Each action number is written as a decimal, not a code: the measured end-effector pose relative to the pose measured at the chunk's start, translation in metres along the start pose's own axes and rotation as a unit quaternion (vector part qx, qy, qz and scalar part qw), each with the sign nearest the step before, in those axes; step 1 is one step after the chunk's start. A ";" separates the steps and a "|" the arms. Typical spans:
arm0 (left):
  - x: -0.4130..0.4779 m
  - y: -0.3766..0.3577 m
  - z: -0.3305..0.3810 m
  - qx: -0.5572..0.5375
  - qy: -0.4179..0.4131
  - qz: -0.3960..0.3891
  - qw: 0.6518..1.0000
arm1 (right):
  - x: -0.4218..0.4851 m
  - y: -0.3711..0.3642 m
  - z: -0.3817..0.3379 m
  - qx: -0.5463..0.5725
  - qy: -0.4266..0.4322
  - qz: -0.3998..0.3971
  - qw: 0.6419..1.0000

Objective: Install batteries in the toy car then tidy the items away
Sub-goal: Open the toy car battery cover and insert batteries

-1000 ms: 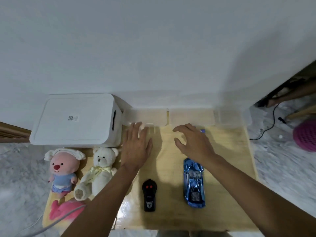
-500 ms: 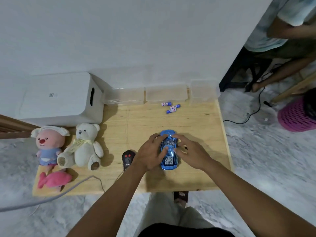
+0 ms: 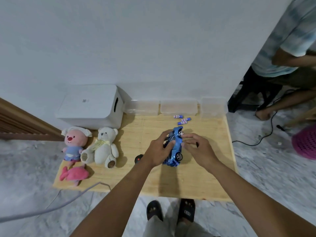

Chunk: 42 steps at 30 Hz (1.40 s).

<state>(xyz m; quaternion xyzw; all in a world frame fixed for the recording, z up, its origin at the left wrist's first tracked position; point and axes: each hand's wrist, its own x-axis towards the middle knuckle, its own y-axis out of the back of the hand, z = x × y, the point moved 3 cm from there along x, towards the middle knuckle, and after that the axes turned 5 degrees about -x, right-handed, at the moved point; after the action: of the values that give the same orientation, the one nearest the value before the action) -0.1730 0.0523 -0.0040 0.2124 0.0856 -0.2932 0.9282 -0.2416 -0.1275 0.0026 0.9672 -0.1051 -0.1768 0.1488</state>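
Observation:
The shiny blue toy car is tipped onto its side over the wooden table, its right-side wheels facing up. My left hand grips its left flank, fingers curled over the roof. My right hand touches the car's upturned side with its fingertips, fingers bent. Three blue-and-white batteries lie loose near the table's back edge. The black remote control with red buttons lies left of the car, mostly hidden behind my left wrist.
Three clear plastic boxes line the back edge beside a white storage bin. Plush toys: pink doll, white bear, pink fish. A grey cable crosses the floor. A seated person and pink basket are at right.
My hands left the back of the table, closed on the blue car, and have rolled it from upright onto its side. The camera has pulled back from the table.

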 end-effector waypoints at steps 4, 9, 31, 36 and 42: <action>-0.003 0.017 0.023 -0.021 -0.027 -0.004 0.999 | -0.005 0.005 -0.026 0.037 0.032 -0.019 0.999; -0.007 0.023 0.036 -0.058 -0.006 0.018 0.998 | -0.007 0.001 -0.045 0.053 0.006 0.036 0.998; -0.026 0.041 0.070 -0.082 -0.099 -0.020 0.991 | -0.030 0.005 -0.077 -0.063 0.080 0.149 0.984; -0.026 0.042 0.078 -0.059 -0.127 0.014 0.990 | -0.036 0.004 -0.090 -0.059 0.099 0.195 0.974; -0.023 0.047 0.072 -0.143 -0.106 0.020 0.984 | -0.038 0.008 -0.103 -0.080 0.091 0.166 0.979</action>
<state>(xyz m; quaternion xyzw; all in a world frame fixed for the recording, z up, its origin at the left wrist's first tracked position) -0.1622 0.0670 0.0831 0.0464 0.0233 -0.2799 0.9586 -0.2394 -0.0996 0.1097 0.9331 -0.2360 -0.0690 0.2623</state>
